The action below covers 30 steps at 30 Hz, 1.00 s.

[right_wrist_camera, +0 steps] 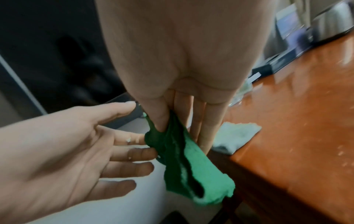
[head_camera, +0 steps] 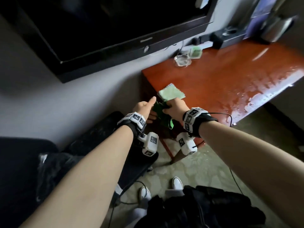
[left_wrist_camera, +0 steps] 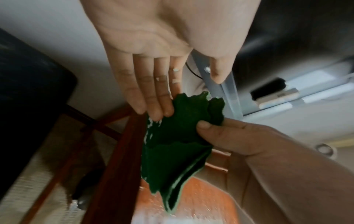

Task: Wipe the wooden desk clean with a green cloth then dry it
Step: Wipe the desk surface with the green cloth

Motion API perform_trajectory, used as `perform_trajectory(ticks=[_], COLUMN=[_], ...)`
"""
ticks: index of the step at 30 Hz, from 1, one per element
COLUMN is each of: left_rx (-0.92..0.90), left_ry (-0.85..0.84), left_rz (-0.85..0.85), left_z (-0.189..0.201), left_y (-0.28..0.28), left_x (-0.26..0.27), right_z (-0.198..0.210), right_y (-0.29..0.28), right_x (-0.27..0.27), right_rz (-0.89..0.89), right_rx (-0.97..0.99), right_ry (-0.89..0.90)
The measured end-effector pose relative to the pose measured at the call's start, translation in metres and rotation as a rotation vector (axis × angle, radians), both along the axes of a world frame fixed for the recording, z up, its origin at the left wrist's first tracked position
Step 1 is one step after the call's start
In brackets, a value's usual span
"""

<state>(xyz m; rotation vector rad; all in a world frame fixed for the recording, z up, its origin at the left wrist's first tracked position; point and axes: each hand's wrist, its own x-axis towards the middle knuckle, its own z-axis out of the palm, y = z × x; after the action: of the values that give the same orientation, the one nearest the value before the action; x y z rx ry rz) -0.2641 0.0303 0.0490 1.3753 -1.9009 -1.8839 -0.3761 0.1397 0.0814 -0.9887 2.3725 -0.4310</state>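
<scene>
A dark green cloth (head_camera: 162,111) hangs bunched off the left end of the red-brown wooden desk (head_camera: 222,74). My right hand (head_camera: 175,106) pinches its top between thumb and fingers, as the right wrist view shows (right_wrist_camera: 180,131). My left hand (head_camera: 145,107) is open beside it, palm toward the cloth. Its straight fingertips (left_wrist_camera: 159,112) touch the cloth's (left_wrist_camera: 176,144) left edge without closing on it. A folded pale green cloth (head_camera: 171,93) lies on the desk corner just beyond my hands, also in the right wrist view (right_wrist_camera: 235,136).
Wet streaks (head_camera: 263,91) shine on the desk's near right edge. A glass ashtray (head_camera: 182,60), a small green box (head_camera: 195,52) and black devices (head_camera: 230,37) stand along the back. A television (head_camera: 98,30) hangs on the wall. A black seat (head_camera: 98,137) is left of me.
</scene>
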Motion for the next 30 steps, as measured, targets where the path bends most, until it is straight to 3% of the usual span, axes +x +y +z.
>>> perform_trajectory(ticks=[4, 11, 18, 23, 26, 30], left_rx=[0.114, 0.17, 0.085, 0.133, 0.118, -0.11], left_ry=[0.06, 0.155, 0.102, 0.15, 0.107, -0.078], left_rz=[-0.099, -0.086, -0.048, 0.018, 0.009, -0.127], left_z=[0.041, 0.068, 0.095, 0.1, 0.095, 0.081], left_y=[0.041, 0.091, 0.136, 0.153, 0.157, 0.15], left_x=[-0.079, -0.207, -0.314, -0.359, -0.373, -0.378], right_z=[0.023, 0.034, 0.058, 0.051, 0.048, 0.053], right_y=[0.044, 0.105, 0.142, 0.157, 0.162, 0.166], right_x=[-0.062, -0.18, -0.287, -0.346, -0.366, -0.389], right_rz=[-0.103, -0.292, -0.193, -0.348, -0.337, -0.342], right_rx=[-0.069, -0.336, -0.372, -0.516, -0.492, -0.493], right_ry=[0.051, -0.025, -0.059, -0.319, -0.275, -0.201])
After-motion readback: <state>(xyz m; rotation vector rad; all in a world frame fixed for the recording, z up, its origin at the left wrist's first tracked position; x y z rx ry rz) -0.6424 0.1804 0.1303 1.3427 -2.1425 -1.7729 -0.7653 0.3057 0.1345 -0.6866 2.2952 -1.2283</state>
